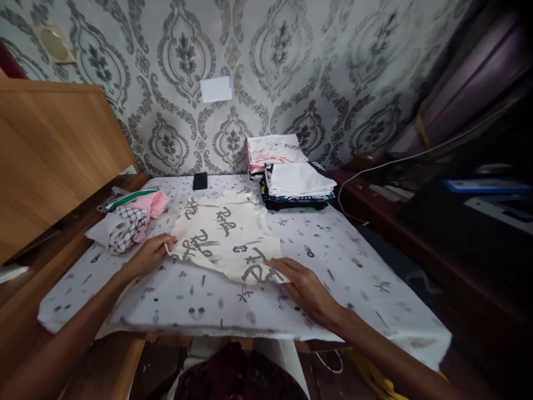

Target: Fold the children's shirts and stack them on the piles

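A cream garment (pixel 227 236) with dark printed lettering lies spread on the patterned white sheet (pixel 341 261) that covers the table. My left hand (pixel 150 254) pinches the garment's left edge between thumb and fingers. My right hand (pixel 302 283) lies flat with fingers stretched out, pressing on the garment's near right corner.
A loose heap of pink and patterned clothes (pixel 129 219) sits at the left. Two stacks of folded clothes (pixel 291 172) stand at the back by the wallpapered wall, beside a black phone (pixel 200 180). A wooden headboard (pixel 50 155) rises on the left. A white cable (pixel 375 169) runs at the right.
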### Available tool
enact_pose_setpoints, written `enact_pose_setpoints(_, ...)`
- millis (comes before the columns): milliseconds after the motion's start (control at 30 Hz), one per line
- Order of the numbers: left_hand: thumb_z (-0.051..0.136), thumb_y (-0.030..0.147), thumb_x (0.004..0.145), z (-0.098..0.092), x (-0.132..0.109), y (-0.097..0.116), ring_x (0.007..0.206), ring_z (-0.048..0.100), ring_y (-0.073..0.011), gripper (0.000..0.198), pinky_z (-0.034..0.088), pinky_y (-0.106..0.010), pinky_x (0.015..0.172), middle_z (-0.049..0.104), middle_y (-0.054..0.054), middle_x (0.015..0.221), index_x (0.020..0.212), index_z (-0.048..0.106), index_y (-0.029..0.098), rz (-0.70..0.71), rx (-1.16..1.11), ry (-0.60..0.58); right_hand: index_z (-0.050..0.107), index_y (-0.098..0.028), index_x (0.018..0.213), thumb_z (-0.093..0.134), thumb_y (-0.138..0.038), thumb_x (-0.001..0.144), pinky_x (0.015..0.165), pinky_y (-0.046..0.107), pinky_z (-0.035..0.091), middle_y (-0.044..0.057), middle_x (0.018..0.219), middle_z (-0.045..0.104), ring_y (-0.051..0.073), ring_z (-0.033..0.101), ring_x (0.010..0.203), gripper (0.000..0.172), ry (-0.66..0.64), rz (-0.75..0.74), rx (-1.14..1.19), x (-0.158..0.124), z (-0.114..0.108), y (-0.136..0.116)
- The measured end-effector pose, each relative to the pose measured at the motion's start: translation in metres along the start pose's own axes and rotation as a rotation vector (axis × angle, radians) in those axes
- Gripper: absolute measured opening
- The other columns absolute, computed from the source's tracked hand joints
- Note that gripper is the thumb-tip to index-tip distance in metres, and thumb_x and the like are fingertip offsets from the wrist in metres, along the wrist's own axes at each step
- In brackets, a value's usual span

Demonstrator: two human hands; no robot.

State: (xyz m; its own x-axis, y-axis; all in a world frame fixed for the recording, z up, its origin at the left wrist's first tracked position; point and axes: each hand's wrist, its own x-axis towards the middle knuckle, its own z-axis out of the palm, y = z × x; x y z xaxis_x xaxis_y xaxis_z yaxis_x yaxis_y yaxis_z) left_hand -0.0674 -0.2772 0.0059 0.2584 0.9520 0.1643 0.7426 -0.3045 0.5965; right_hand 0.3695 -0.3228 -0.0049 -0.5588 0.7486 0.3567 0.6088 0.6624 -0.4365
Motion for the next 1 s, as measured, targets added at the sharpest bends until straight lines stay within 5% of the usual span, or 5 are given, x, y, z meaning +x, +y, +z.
enact_pose_setpoints(400, 0.039, 0.022, 0.082, -0.027, 0.010, 0.016, 0.080, 0.065, -0.0201, 0.019, 0.048, -0.030, 0.075, 0.070, -0.002, 0.084, 0.083, 0.058, 0.022, -0.058, 0.309, -0.198, 0.069, -0.025, 0.128, 0.056, -0.021, 0.086, 0.083, 0.034, 0.055, 0.010, 0.113, 0.074, 0.025, 0.070, 0.098, 0.044, -0.439, 0.021, 0.146, 0.016, -0.049, -0.036)
enact_pose_setpoints(600, 0.038, 0.027, 0.092, 0.025, 0.081, 0.022, 0.123, 0.060, -0.0268, 0.040, 0.046, -0.041, 0.107, 0.065, -0.015, 0.131, 0.123, 0.060, 0.014, 0.079, 0.243, -0.085, 0.065, -0.027, 0.136, 0.066, -0.015, 0.071, 0.083, 0.038, 0.056, 0.007, 0.108, 0.076, 0.026, 0.071, 0.093, 0.066, -0.888, -0.019, 0.247, 0.072, -0.050, -0.039)
enact_pose_setpoints(800, 0.035, 0.042, 0.101, 0.073, 0.123, 0.019, 0.149, 0.036, -0.0268, 0.059, 0.029, -0.041, 0.123, 0.040, -0.019, 0.159, 0.149, 0.040, 0.010, 0.133, 0.286, -0.174, 0.063, -0.023, 0.139, 0.081, -0.054, 0.070, 0.078, 0.035, 0.057, 0.010, 0.113, 0.076, 0.025, 0.074, 0.091, 0.078, -1.175, 0.042, 0.575, 0.088, -0.054, -0.030)
enact_pose_setpoints(900, 0.033, 0.048, 0.102, 0.080, 0.131, 0.008, 0.154, 0.024, -0.0289, 0.064, 0.020, -0.049, 0.125, 0.032, -0.019, 0.164, 0.154, 0.033, 0.011, 0.060, 0.364, -0.174, 0.065, -0.021, 0.135, 0.061, -0.056, 0.092, 0.082, 0.034, 0.058, 0.009, 0.112, 0.076, 0.023, 0.073, 0.097, 0.055, -0.894, -0.004, 0.638, 0.118, -0.035, -0.010)
enact_pose_setpoints(1000, 0.029, 0.054, 0.102, 0.074, 0.136, -0.011, 0.156, 0.018, -0.0301, 0.070, 0.017, -0.052, 0.125, 0.026, -0.021, 0.165, 0.156, 0.031, 0.009, -0.027, 0.425, -0.156, 0.060, -0.022, 0.136, 0.045, -0.040, 0.103, 0.105, 0.044, 0.051, 0.011, 0.138, 0.064, 0.025, 0.061, 0.127, 0.040, -0.229, -0.005, 0.219, 0.163, 0.008, 0.022)
